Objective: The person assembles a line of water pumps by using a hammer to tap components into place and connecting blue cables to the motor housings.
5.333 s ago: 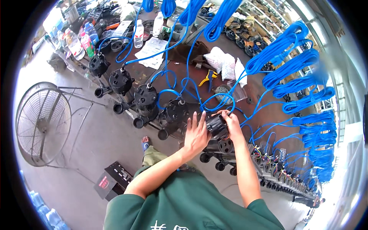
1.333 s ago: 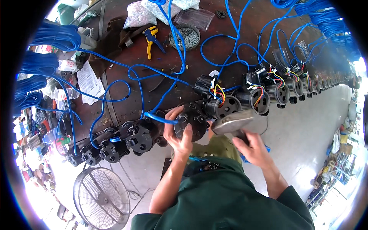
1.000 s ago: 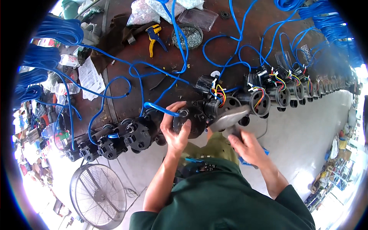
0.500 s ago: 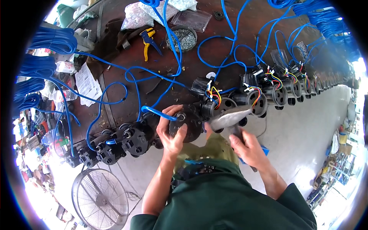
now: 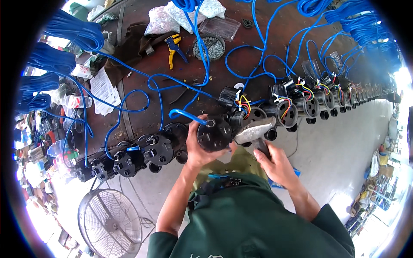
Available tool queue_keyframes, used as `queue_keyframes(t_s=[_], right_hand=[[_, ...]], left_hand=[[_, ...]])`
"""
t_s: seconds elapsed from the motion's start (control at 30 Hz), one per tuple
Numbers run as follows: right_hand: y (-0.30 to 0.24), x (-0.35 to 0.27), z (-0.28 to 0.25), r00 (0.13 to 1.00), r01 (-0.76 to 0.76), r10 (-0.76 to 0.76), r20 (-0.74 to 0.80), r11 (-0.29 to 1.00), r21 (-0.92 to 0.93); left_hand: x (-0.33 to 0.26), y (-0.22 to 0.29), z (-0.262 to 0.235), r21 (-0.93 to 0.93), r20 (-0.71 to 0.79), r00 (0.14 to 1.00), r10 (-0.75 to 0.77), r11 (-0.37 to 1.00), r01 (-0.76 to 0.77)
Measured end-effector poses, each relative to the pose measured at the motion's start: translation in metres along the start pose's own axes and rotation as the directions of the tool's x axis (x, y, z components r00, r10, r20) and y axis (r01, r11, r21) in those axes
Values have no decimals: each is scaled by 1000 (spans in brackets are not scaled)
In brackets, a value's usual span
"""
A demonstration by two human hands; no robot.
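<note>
Black round valve (image 5: 214,134) at the front edge of the bench (image 5: 258,56), in the middle of a long row of like valves, blue hose (image 5: 185,114) plugged into its top. Left hand (image 5: 198,148) wrapped around it from below and the left, grip closed on the valve body, thumb up along its side. Just right of it, grey power tool (image 5: 254,131), nose toward the valve, whether touching it cannot be told; right hand (image 5: 275,165) clamped on the handle below, grip closed. Further left along the edge, more black valves (image 5: 158,148), some with blue hoses attached. To the right, a curving line of valves with coloured wires (image 5: 287,106), red, yellow and white, running off toward the far rim. Behind, on the brown bench top, loops of blue hose everywhere, yellow-and-blue pliers (image 5: 174,48), a round dish of small metal parts (image 5: 208,45), clear plastic bags (image 5: 162,19), a clear flat box (image 5: 221,28), and a white paper sheet (image 5: 103,89) near the left end. Thick coils of blue hose (image 5: 64,38) hanging at the upper left and upper right. Below the bench, pale floor with a round wire-guard fan (image 5: 109,218) at the lower left. Green shirt (image 5: 254,219) filling the lower middle.
</note>
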State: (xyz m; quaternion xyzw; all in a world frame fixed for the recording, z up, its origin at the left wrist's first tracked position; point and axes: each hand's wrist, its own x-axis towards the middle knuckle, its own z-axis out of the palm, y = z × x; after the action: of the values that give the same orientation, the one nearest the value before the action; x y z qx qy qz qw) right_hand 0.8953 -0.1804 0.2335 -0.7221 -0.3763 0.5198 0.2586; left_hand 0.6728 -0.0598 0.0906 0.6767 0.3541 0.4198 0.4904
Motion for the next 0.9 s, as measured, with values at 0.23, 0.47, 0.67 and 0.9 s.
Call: queue_keyframes(t_s=[0.23, 0.47, 0.67, 0.9], right_hand=[[-63, -18, -17, 961, 265, -255, -108, 959, 96], [-29, -8, -3, 949, 295, -292, -116, 956, 7], [22, 0, 17, 992, -123, 127, -17, 981, 152], [-11, -13, -11, 990, 62, -21, -140, 955, 292]], left_hand=[[5, 10, 8, -50, -120, 986, -118, 992, 112], [6, 11, 3, -31, -17, 995, -95, 995, 94], [5, 15, -2, 66, -2, 994, -111, 992, 111], [-1, 7, -4, -47, 30, 982, -188, 981, 189]])
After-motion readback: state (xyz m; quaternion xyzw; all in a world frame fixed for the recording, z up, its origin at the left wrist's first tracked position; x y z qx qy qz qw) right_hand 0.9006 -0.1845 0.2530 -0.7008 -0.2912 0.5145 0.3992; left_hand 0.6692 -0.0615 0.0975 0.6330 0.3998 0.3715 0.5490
